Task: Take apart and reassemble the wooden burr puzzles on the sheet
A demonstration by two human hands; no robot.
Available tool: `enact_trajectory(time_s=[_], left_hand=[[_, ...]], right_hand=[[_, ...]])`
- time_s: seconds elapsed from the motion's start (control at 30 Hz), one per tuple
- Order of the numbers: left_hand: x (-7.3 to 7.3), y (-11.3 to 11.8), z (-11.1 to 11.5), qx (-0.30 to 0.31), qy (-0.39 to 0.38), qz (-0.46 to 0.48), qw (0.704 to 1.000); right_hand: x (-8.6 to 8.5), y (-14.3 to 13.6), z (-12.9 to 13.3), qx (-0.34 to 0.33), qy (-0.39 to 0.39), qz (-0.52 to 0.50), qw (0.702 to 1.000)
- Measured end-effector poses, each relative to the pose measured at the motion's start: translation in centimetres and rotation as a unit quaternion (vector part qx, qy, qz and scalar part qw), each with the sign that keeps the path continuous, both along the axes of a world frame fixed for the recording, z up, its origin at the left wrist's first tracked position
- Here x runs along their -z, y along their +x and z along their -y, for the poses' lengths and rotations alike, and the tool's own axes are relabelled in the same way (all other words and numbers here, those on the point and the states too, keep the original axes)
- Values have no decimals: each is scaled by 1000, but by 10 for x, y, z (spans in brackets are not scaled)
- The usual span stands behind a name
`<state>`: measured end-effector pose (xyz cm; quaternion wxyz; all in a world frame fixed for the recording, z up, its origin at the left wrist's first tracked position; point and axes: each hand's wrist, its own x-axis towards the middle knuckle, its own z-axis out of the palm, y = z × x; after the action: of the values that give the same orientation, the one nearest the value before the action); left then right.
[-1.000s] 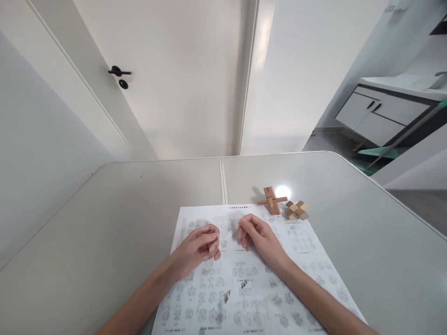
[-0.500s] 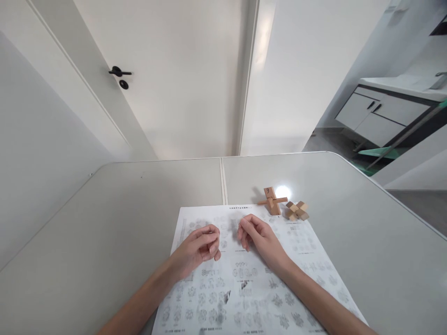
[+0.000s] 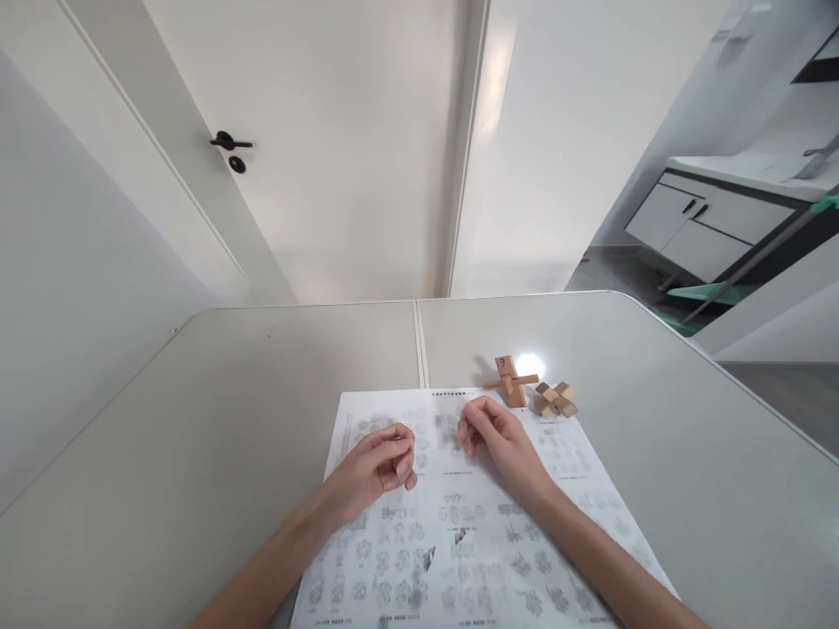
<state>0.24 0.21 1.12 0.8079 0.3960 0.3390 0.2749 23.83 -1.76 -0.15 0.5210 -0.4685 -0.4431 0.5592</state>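
Over the left part of a large printed paper sheet (image 3: 452, 489), my left hand (image 3: 384, 463) is loosely closed. Its thumb and fingers curl together, and nothing shows between them. My right hand (image 3: 495, 437) hovers or rests near the sheet's far edge, with its fingers also curled in and nothing visible in them. Just beyond the right hand stands a wooden interlocking puzzle (image 3: 509, 381) made of crossed pieces, a dark mark on its upright piece. Beside it to the right sits a smaller wooden burr puzzle (image 3: 556, 400) of light and dark blocks. Neither hand touches a puzzle.
The sheet lies on a grey table (image 3: 262, 411) with a seam across its far half. Behind the table is a white door with a black handle (image 3: 229, 141). A white sink cabinet (image 3: 708, 210) stands at the far right.
My right hand has shifted slightly to the right and away from me, closer to the puzzles. My left hand stays almost where it was. The view has tilted a little.
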Motion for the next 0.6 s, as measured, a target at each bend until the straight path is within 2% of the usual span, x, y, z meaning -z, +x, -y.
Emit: enact_trajectory(time_s=[0.07,0.13,0.23,0.3,0.37,0.47,0.53,0.6], left_hand=[[0,-1,0,2,3,5,1000],[1,-3,0,5,5,8,1000],[3,-4,0,8,6,12,1000],[5,-5,1,7,7,15,1000],[6,-5,1,7,12,19,1000],[7,-5,2,5,21,21,1000],[6,-4,3,5,27,14,1000],[5,-4,3,6,36,7,999]], right_hand=[[-9,14,-2,40,30,56,997],[-15,33,0,112,67,151,980],[-15,69,10,256,72,338,903],[-9,92,19,307,41,418,854],[-1,110,25,305,-1,478,824],[8,123,27,257,-57,542,798],[11,126,24,229,-89,549,799],[10,127,20,198,-91,531,819]])
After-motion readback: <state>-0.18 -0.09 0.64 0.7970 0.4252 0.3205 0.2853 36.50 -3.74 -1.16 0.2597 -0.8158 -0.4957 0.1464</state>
